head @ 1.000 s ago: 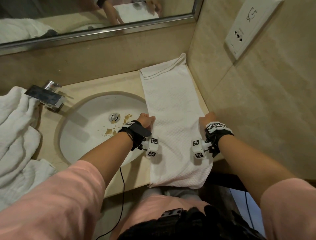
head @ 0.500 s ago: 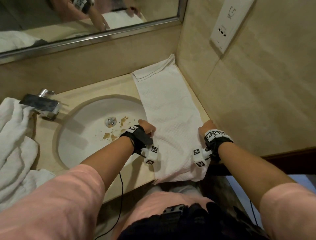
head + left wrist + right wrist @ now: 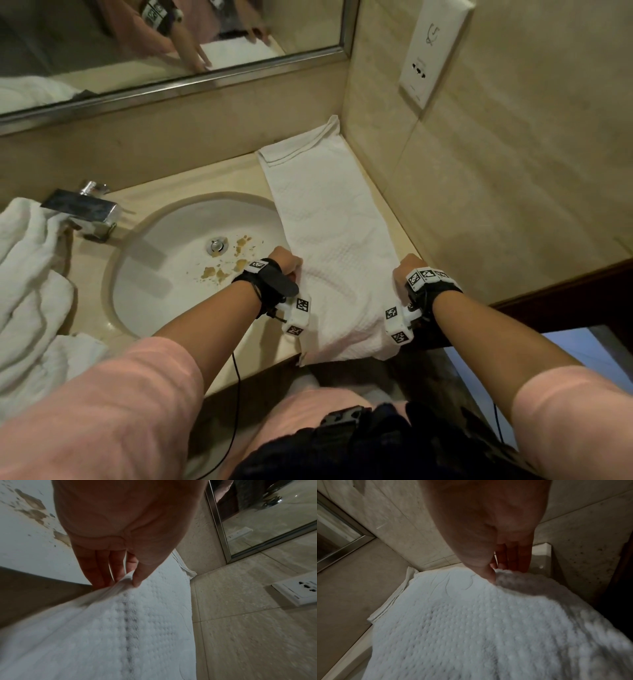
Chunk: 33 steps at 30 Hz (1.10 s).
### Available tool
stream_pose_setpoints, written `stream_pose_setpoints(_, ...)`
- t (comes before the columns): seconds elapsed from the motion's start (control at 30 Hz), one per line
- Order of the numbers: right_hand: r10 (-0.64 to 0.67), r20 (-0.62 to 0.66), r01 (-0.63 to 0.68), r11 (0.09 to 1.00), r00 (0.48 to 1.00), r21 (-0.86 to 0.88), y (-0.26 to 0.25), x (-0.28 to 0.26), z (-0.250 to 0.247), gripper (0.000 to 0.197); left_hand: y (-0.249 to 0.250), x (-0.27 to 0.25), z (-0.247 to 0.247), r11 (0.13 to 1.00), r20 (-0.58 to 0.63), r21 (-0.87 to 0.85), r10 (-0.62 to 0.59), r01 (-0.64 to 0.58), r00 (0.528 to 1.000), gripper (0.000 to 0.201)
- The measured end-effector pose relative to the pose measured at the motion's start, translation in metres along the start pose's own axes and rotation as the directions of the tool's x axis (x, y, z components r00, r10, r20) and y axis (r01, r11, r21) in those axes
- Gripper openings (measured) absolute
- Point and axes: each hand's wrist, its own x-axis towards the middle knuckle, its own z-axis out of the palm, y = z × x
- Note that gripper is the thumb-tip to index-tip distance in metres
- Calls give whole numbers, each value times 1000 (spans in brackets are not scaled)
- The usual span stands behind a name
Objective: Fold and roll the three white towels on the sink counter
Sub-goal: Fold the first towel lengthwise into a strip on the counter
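A long white waffle-weave towel (image 3: pixel 329 219) lies folded into a narrow strip on the counter (image 3: pixel 191 178), right of the basin, running from the back corner to the front edge. My left hand (image 3: pixel 289 262) pinches its left edge (image 3: pixel 123 582) between thumb and fingers. My right hand (image 3: pixel 406 265) pinches the right edge (image 3: pixel 503 573) the same way. The near end of the towel (image 3: pixel 346 342) hangs a little over the counter's front. Two more white towels (image 3: pixel 30 274) lie heaped at the far left.
A round white basin (image 3: pixel 164 274) with brown stains and a chrome tap (image 3: pixel 85 209) sits left of the towel. The tiled wall with a socket plate (image 3: pixel 431 51) stands close on the right. A mirror (image 3: pixel 154 34) runs along the back.
Both hands have drawn the towel's sides back along the counter, so less of its near end hangs over the front edge. The head view has shifted left and down.
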Motion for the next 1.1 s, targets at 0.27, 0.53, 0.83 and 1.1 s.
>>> stream_pose_setpoints(0.27, -112, 87, 120, 989, 990, -85, 28, -11, -3, 10, -7, -39, 25, 994, -80, 109, 24, -16, 997, 32)
stream_pose_setpoints(0.53, -170, 114, 179, 981, 979, -75, 56, -15, 8, 13, -17, -59, 42, 968, -163, 249, 3, 39, 987, 25)
stream_pose_setpoints(0.83, -203, 179, 222, 970, 963, -96, 69, -14, 12, 17, -23, -73, 53, 979, -160, 188, -42, 72, 986, 22)
stream_pose_setpoints(1.1, -206, 215, 197, 978, 955, 61, 78, -6, 18, 38, -31, -79, 63, 960, -127, 270, -35, 69, 991, 24)
